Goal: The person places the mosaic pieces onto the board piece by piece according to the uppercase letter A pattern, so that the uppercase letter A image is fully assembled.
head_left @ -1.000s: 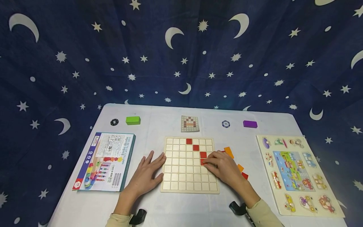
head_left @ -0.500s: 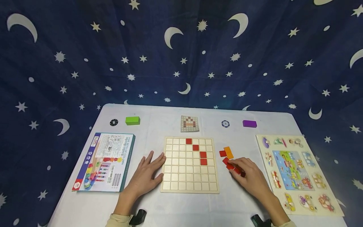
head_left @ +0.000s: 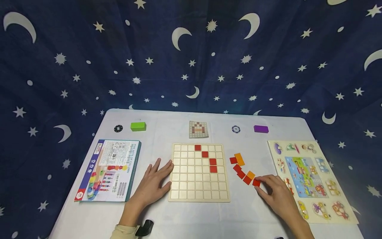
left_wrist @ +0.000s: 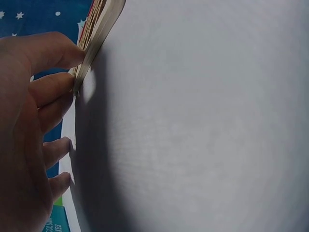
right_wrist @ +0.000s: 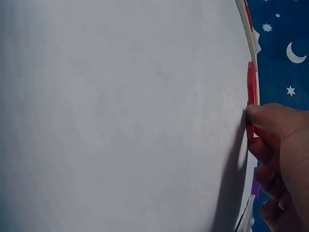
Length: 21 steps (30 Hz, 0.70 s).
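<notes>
On the white table lies a wooden grid board (head_left: 192, 186), with several red square tiles (head_left: 213, 169) stepping down its upper right cells. My left hand (head_left: 153, 182) has its fingers spread and touches the board's left edge; the left wrist view shows thumb and fingertips at that edge (left_wrist: 94, 41). Right of the board, my right hand (head_left: 277, 196) pinches a red square tile (head_left: 256, 183) between thumb and finger. This tile sits at the lower end of a loose curved line of red tiles (head_left: 241, 174) and orange tiles (head_left: 239, 159).
A small pattern card (head_left: 198, 129) lies behind the board. To the left is a boxed toy (head_left: 116, 171); to the right, a picture puzzle board (head_left: 311, 212), partly under my right forearm. Along the back are a green block (head_left: 138, 126), a purple block (head_left: 261, 128) and two chips (head_left: 236, 129).
My right hand has left a red tile on the board, moved right to the loose tiles and slid along them to the lowest red one. The left hand stays put.
</notes>
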Available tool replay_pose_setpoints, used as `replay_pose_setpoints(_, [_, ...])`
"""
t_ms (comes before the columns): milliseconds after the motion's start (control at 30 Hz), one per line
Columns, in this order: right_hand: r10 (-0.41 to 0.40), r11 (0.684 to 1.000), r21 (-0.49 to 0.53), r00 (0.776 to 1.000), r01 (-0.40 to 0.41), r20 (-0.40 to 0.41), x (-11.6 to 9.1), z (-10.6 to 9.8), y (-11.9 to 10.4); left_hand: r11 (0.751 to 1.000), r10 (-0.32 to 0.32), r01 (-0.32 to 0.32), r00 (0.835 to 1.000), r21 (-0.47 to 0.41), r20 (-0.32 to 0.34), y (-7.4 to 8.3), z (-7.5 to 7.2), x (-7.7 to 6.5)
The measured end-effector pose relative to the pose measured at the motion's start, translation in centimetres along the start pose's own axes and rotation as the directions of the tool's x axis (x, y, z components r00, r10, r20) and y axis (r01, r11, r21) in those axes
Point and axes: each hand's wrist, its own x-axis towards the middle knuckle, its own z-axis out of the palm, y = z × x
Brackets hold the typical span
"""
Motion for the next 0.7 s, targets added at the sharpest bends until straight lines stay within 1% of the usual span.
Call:
replay_pose_setpoints(167, [-0.025,1.000,0.010,0.998,0.026,-0.059,0.6,-0.1,-0.1,1.000,0.001,-0.001,1.000,0.001,-0.001,-0.1,-0.1,-0.1])
replay_pose_setpoints(267, [-0.036,0.999,0.037,0.996,0.039,-0.077,1.2,0.2,-0.9,1.000,0.002,-0.002,1.000,0.006,-0.002,-0.1,-0.1,0.0])
replay_pose_setpoints(400, [-0.100,0.990,0.093,0.993,0.105,-0.064,2.6,1.6,-3.3,1.000,-0.002,0.002,1.000,0.012,-0.007,-0.1,-0.3,-0.1])
replay_pose_setpoints(533, [-0.186,0.969,0.160,0.982,0.190,-0.041,4.0,3.5,-6.4,1.000,-0.003,0.003,1.000,0.006,-0.004,-0.2,-0.3,-0.1])
replay_pose_setpoints(600, [-0.217,0.960,0.174,0.976,0.218,-0.020,4.5,4.4,-7.9,1.000,-0.002,0.002,1.000,-0.001,-0.003,-0.2,-0.1,-0.1])
replay_pose_setpoints(700, [-0.267,0.949,0.176,0.964,0.262,0.002,5.0,5.3,-9.4,1.000,0.000,0.000,1.000,-0.004,-0.002,-0.2,0.1,0.0])
